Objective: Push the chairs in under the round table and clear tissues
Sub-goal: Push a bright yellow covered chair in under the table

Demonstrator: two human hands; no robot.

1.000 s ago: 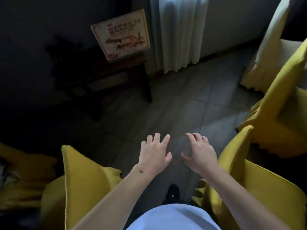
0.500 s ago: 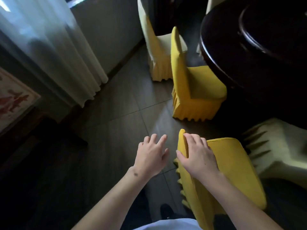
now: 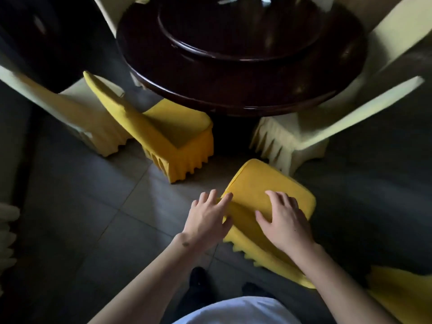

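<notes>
A yellow-covered chair (image 3: 264,183) stands just in front of me, its back towards me and its seat facing the dark round table (image 3: 233,90). My right hand (image 3: 284,220) lies flat on top of the chair's back, fingers spread. My left hand (image 3: 207,218) touches the left corner of the same back with straight fingers. Another yellow chair (image 3: 173,132) stands at the table's left front, angled, its seat partly under the rim. No tissues can be made out.
Pale cream chairs stand at the left (image 3: 70,111) and right (image 3: 311,132) of the table. A lazy Susan (image 3: 233,43) sits on the tabletop. More yellow fabric (image 3: 402,293) lies at the lower right. Grey tiled floor (image 3: 81,195) spreads to the left.
My view has swung from the wall and curtain round to the table. Both hands have come onto the back of the nearest yellow chair, which now faces the table.
</notes>
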